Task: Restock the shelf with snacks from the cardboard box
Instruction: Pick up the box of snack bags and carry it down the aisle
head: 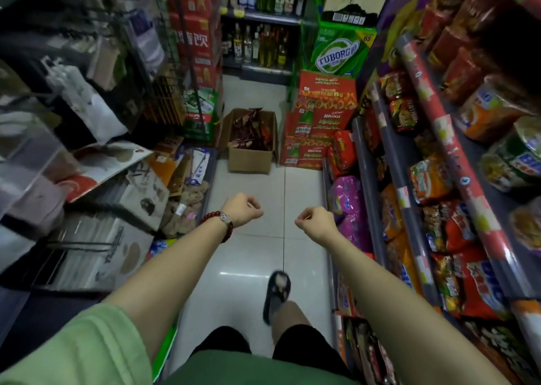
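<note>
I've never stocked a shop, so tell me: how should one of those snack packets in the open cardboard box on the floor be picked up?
Probably from above, pinching a top edge. The cardboard box is open upward and the snack packets stand packed on end, tops poking past the rim, so their sides are walled in. Both the left hand and right hand are empty and still well short of it.

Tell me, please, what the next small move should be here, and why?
Probably walk on to the open cardboard box at the aisle's end. The left hand and right hand hold nothing, and the snack packets lie in the box, seemingly beyond arm's reach.
</note>
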Demonstrator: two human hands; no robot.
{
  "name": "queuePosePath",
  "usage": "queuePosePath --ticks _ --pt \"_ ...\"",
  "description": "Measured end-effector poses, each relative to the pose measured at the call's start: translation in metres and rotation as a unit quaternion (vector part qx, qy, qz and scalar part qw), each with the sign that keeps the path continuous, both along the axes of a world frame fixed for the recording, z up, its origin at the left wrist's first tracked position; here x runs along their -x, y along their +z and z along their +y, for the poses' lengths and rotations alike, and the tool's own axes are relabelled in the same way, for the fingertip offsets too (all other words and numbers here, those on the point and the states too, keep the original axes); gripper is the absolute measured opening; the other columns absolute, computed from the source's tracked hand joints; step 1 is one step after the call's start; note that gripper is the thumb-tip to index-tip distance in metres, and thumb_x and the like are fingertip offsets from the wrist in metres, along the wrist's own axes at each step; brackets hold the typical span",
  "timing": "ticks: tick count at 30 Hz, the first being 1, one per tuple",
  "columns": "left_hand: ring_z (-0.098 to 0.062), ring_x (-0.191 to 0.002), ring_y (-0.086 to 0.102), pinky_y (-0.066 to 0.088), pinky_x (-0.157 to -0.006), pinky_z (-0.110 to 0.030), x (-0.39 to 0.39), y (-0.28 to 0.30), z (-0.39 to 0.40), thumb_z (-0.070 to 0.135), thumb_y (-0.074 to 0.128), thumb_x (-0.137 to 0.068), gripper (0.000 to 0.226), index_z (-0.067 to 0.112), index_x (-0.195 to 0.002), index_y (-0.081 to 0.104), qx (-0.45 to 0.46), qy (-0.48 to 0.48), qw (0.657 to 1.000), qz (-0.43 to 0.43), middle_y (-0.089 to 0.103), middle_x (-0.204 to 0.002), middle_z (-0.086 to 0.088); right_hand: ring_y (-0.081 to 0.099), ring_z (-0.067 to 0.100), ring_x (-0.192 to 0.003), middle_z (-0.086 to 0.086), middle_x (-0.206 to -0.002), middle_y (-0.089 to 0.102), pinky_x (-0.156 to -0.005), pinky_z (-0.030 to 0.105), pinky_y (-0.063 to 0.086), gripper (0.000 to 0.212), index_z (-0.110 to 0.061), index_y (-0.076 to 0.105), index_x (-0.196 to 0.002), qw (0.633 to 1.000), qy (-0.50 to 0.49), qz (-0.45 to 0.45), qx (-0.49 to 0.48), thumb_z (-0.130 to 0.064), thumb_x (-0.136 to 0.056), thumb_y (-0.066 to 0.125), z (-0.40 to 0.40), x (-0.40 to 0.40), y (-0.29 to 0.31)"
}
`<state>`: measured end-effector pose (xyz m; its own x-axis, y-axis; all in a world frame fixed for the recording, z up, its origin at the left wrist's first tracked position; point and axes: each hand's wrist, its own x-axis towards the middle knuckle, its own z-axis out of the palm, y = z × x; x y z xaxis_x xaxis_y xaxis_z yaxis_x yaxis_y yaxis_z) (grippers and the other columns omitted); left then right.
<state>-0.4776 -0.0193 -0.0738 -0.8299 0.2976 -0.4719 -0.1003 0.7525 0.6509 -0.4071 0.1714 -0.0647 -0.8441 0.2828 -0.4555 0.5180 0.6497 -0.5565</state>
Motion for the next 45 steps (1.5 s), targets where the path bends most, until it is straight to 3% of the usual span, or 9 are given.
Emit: queuePosePath --ticks 9,14,21,26,30,34,39,42,45 --pt "-0.020 -0.082 0.060 0.047 -0.069 -0.025 0.177 0.004 0.039 0.025 0.067 -0.084 0.012 0.016 -0.091 0.064 0.012 0.078 0.997 -0.016 0.064 -0.085 -0.005 0.062 0.027 -0.096 0.010 -0.094 0.067 -0.083 0.033 0.049 0.012 -0.011 0.063 -0.083 0.998 0.050 -0.005 0.027 -0.022 -0.086 0.065 0.048 0.211 -0.001" --pt "-0.023 -0.095 0.066 0.051 -0.084 -0.031 0.260 0.010 0.048 0.028 0.068 -0.082 0.018 0.014 -0.095 0.068 0.007 0.115 0.993 -0.010 0.066 -0.087 -0.004 0.060 0.023 -0.092 0.009 -0.094 0.065 -0.076 0.027 0.043 0.013 -0.008 0.066 -0.085 0.996 0.090 -0.006 0.011 -0.021 -0.087 0.064 0.065 0.315 0.012" --pt "-0.027 -0.099 0.065 0.051 -0.084 -0.033 0.391 -0.015 0.039 0.030 0.069 -0.082 0.016 0.015 -0.087 0.066 0.004 0.133 0.991 -0.025 0.070 -0.102 -0.010 0.062 0.025 -0.093 0.009 -0.092 0.067 -0.079 0.030 0.048 0.011 -0.010 0.066 -0.085 0.992 0.119 -0.028 0.008 -0.021 -0.087 0.064 0.062 0.449 -0.006" --pt "-0.019 -0.088 0.064 0.048 -0.077 -0.026 0.506 -0.037 0.039 0.028 0.068 -0.083 0.020 0.012 -0.095 0.069 -0.003 0.113 0.993 -0.031 0.064 -0.083 0.000 0.064 0.025 -0.088 0.011 -0.092 0.069 -0.081 0.032 0.053 0.009 -0.011 0.067 -0.081 0.996 0.081 -0.035 0.026 -0.016 -0.087 0.062 0.055 0.554 -0.026" --pt "-0.016 -0.085 0.061 0.046 -0.078 -0.024 0.590 -0.040 0.049 0.024 0.068 -0.083 0.011 0.015 -0.088 0.069 0.010 0.085 0.996 -0.036 0.066 -0.085 -0.002 0.067 0.027 -0.088 0.012 -0.091 0.070 -0.084 0.038 0.056 0.019 -0.019 0.061 -0.067 0.997 0.023 -0.043 0.055 -0.019 -0.086 0.063 0.061 0.620 -0.034" --pt "-0.024 -0.095 0.064 0.045 -0.078 -0.026 0.660 -0.042 0.067 0.022 0.064 -0.085 0.012 0.012 -0.088 0.070 0.011 0.073 0.996 -0.041 0.071 -0.096 -0.009 0.066 0.025 -0.094 0.010 -0.100 0.070 -0.088 0.036 0.054 0.010 -0.013 0.067 -0.090 0.995 -0.005 -0.062 0.072 -0.021 -0.088 0.062 0.080 0.669 -0.044" --pt "-0.028 -0.094 0.063 0.048 -0.081 -0.032 0.724 -0.075 0.087 0.018 0.064 -0.085 0.015 0.020 -0.071 0.060 -0.010 0.074 0.995 -0.069 0.061 -0.082 -0.005 0.062 0.022 -0.095 0.008 -0.103 0.068 -0.076 0.024 0.042 0.020 -0.009 0.065 -0.097 0.994 -0.007 -0.086 0.070 -0.027 -0.091 0.059 0.115 0.724 -0.074" --pt "-0.023 -0.090 0.060 0.039 -0.074 -0.024 0.754 -0.101 0.093 0.021 0.064 -0.087 0.007 0.015 -0.084 0.062 -0.015 0.108 0.992 -0.068 0.061 -0.086 -0.005 0.060 0.026 -0.100 0.012 -0.112 0.066 -0.077 0.023 0.037 0.030 -0.008 0.062 -0.110 0.994 -0.006 -0.093 0.062 -0.031 -0.093 0.057 0.130 0.760 -0.101" --pt "-0.027 -0.099 0.061 0.039 -0.079 -0.026 0.778 -0.140 0.093 0.023 0.065 -0.087 0.021 0.006 -0.099 0.064 -0.021 0.149 0.986 -0.077 0.067 -0.098 -0.012 0.058 0.030 -0.107 0.015 -0.118 0.062 -0.075 0.023 0.034 0.035 -0.006 0.057 -0.118 0.993 -0.028 -0.094 0.069 -0.032 -0.094 0.055 0.138 0.790 -0.137"
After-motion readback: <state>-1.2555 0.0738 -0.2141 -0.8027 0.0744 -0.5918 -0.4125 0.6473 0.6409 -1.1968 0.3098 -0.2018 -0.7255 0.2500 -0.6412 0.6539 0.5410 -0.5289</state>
